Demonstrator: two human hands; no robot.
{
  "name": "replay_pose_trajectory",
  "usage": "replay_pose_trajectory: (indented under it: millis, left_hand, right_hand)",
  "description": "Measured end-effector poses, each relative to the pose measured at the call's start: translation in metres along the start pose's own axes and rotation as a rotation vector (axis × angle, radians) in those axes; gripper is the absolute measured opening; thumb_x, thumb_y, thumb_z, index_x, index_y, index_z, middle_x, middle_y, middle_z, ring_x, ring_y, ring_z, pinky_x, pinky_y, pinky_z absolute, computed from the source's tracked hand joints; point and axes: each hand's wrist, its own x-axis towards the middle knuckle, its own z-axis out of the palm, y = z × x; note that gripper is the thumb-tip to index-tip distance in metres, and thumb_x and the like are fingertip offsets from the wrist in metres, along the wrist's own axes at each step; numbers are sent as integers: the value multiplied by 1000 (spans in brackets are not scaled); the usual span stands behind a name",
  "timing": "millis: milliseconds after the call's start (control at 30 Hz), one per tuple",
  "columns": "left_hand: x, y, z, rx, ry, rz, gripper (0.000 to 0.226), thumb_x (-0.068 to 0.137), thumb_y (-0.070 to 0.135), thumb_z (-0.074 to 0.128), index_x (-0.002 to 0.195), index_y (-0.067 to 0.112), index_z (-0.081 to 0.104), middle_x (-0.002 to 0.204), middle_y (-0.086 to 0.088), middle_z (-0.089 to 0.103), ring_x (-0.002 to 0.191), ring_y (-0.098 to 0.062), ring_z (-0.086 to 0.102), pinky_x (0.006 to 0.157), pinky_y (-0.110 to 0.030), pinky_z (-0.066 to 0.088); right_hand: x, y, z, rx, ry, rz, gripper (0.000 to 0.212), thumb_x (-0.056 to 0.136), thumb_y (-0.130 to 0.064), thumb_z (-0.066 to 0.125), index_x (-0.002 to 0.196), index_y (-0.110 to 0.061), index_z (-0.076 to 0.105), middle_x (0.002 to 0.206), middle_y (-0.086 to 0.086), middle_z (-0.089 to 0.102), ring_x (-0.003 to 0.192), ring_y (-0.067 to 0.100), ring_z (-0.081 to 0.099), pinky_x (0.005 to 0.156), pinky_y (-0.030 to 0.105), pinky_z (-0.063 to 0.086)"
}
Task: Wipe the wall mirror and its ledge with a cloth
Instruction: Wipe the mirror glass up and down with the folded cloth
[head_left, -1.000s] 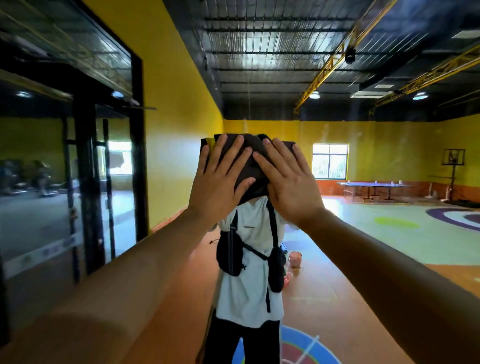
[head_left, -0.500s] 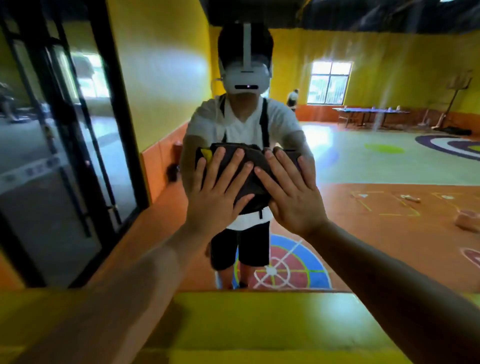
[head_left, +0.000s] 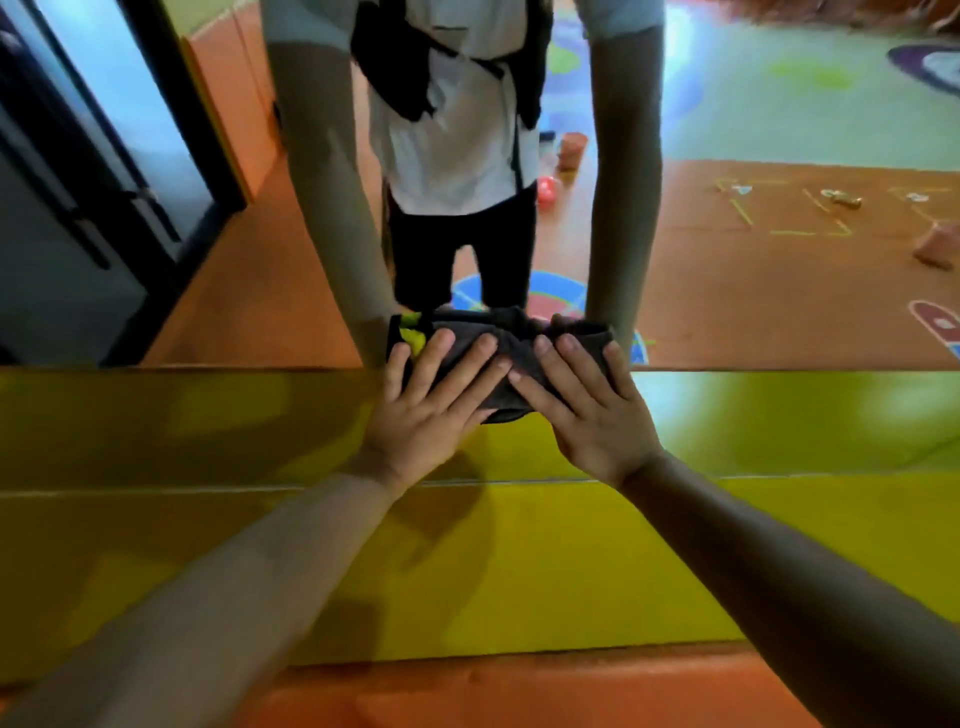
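We find both hands laid flat, fingers spread, pressing the cloth (head_left: 498, 364) rather than clenching it: the grip is released, palms down. The left hand (head_left: 426, 415) covers the cloth's left half, the right hand (head_left: 587, 410) its right half, index fingertips almost meeting. The cloth is dark grey with a yellow patch at its left end. It sits at the bottom edge of the mirror (head_left: 779, 260), where glass meets the yellow ledge (head_left: 779, 415). Its lower part lies over the ledge. Reflected arms meet the cloth from above. An orange band runs below the ledge.
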Motion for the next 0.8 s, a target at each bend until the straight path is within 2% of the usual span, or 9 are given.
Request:
replay_pose_trajectory:
  millis: [167, 333, 467, 600, 700, 800]
  left_hand:
    - [-81, 30, 34, 9, -63, 50, 73, 105, 49, 54, 165, 24, 20, 174, 1, 3, 160, -30, -2, 129, -53, -1]
    - [-144, 53, 47, 6, -193, 120, 77, 102, 34, 66, 165, 24, 23, 174, 2, 8, 160, -27, 5, 130, -50, 4]
    - [-156, 72, 45, -36, -294, 128, 64, 109, 23, 49, 165, 22, 19, 174, 0, 6, 160, -28, 4, 130, -51, 4]
    - [-145, 91, 49, -55, -354, 144, 60, 107, 29, 56, 161, 21, 31, 174, 0, 8, 160, -29, 4, 129, -52, 2]
    - [-126, 123, 56, -96, -410, 132, 57, 105, 36, 56, 156, 20, 37, 174, 1, 4, 160, -27, 1, 129, -52, 1]
    - [-107, 150, 61, -86, -400, 84, 55, 104, 41, 53, 154, 20, 40, 171, 0, 11, 160, -26, -1, 129, -50, 4]
  right_hand:
    - [-72, -44, 47, 81, -84, -25, 58, 104, -12, 39, 160, -28, 35, 171, 6, 15, 158, 22, 15, 125, 48, 13]
    - [-126, -72, 73, 171, -200, -67, 50, 111, -14, 31, 159, -26, 35, 170, 5, 19, 159, 20, 8, 129, 45, 7]
    - [-146, -71, 78, 257, -193, -87, 44, 113, -16, 32, 156, -19, 44, 166, 5, 31, 154, 19, 25, 128, 44, 17]
    - [-161, -52, 72, 302, -186, -127, 42, 112, -14, 38, 153, -12, 48, 162, 9, 38, 151, 22, 35, 123, 46, 31]
    - [-187, -27, 62, 273, -248, -125, 43, 112, -13, 39, 154, -11, 46, 164, 11, 34, 153, 25, 31, 124, 47, 30]
    - [-193, -2, 48, 232, -290, -144, 44, 112, -12, 34, 155, -12, 43, 166, 11, 31, 154, 26, 28, 125, 49, 26]
